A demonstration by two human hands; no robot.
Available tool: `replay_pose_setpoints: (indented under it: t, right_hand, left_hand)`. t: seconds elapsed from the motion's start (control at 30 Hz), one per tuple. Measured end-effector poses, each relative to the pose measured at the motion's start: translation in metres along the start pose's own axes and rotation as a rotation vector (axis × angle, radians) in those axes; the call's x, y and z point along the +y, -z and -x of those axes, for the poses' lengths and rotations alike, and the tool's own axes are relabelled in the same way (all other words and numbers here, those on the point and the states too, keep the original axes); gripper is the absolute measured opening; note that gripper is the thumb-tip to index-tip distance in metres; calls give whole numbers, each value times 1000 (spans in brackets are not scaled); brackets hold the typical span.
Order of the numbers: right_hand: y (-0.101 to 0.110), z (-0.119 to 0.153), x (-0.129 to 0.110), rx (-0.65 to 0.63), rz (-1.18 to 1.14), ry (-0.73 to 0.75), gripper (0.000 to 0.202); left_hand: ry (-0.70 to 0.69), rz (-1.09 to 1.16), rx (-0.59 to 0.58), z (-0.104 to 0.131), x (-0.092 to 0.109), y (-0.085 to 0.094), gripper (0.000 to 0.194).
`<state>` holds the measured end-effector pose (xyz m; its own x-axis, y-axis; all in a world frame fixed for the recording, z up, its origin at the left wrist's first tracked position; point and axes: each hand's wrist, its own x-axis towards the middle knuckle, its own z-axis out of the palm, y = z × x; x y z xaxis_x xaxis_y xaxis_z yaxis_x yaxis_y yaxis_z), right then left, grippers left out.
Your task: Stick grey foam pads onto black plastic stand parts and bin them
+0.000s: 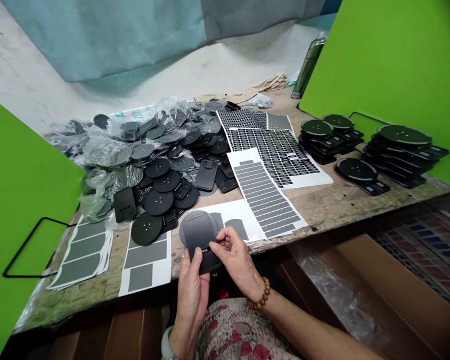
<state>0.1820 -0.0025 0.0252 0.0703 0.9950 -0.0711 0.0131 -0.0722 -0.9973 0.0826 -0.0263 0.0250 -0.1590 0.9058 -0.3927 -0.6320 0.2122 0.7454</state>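
Observation:
My left hand [192, 285] grips a dark folding phone stand [199, 235] by its lower end, thumb on the front. The stand has a flat panel over a grey round base and is held tilted over the table's front edge. A small black label [201, 249] with white letters crosses the panel. My right hand [234, 255] pinches the right end of that label with thumb and index finger, close against the stand. Behind the stand lies a white sheet with grey stickers [238, 227]. More stands [158, 202] with round bases are heaped to the left.
Stacked stands [401, 150] stand at the right. Sheets of small black stickers [277, 152] and grey strips [266, 197] lie mid-table. Left are more sticker sheets [84, 252]. Plastic-wrapped stands [116, 145] fill the back. A spray can [308, 67] stands by the green board [393, 65].

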Motion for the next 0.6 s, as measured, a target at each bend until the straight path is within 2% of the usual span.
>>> replay_pose_setpoints:
  t: [0.3,0.6]
  right_hand:
    - [1,1,-4,4,14,18,20]
    - [7,-2,-3,-7,5,-14,24]
  left_hand:
    - [-40,0,-14,1,-4,-1,39]
    - [20,-6,-34,0,0,-4,37]
